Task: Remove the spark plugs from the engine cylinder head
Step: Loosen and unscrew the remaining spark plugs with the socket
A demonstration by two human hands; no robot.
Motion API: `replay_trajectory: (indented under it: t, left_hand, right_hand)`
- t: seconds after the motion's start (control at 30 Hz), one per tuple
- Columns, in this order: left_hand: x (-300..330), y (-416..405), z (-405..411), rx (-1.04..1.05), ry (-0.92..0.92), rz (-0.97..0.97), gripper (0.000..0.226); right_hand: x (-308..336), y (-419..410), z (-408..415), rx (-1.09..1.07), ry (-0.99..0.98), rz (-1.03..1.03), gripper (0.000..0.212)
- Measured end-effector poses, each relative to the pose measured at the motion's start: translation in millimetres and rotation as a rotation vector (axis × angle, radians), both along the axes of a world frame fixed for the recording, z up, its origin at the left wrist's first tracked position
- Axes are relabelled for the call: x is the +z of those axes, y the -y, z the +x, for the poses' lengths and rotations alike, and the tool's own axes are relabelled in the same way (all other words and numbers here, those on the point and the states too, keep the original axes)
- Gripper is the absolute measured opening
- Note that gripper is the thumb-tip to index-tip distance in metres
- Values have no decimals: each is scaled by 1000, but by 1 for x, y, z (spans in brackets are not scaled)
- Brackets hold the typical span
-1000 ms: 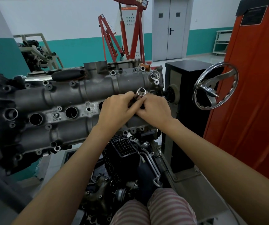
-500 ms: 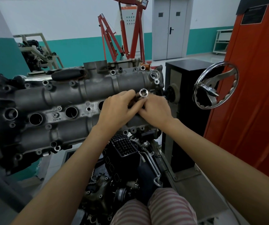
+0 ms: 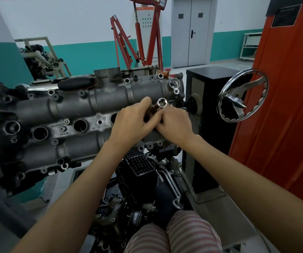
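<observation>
Over cylinder head (image 3: 95,106) | left hand (image 3: 134,123), right hand (image 3: 176,123) both grip socket (image 3: 160,105)

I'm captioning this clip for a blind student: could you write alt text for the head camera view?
Both hands, left hand and right hand, grip a socket tool standing at the right end of a grey engine cylinder head. Three open spark plug wells show to the left, and a chrome handwheel to the right.
</observation>
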State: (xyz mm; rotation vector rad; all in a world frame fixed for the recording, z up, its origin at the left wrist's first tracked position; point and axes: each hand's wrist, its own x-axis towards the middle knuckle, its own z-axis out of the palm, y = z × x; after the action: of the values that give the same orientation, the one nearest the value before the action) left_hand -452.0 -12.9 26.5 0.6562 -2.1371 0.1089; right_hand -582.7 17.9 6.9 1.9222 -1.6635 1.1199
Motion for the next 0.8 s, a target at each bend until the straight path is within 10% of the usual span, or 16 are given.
replay_trajectory:
  t: [0.8]
  left_hand:
    - [-3, 3, -3, 59, -3, -28, 41]
  right_hand:
    - [1, 3, 0, -34, 9, 60, 23]
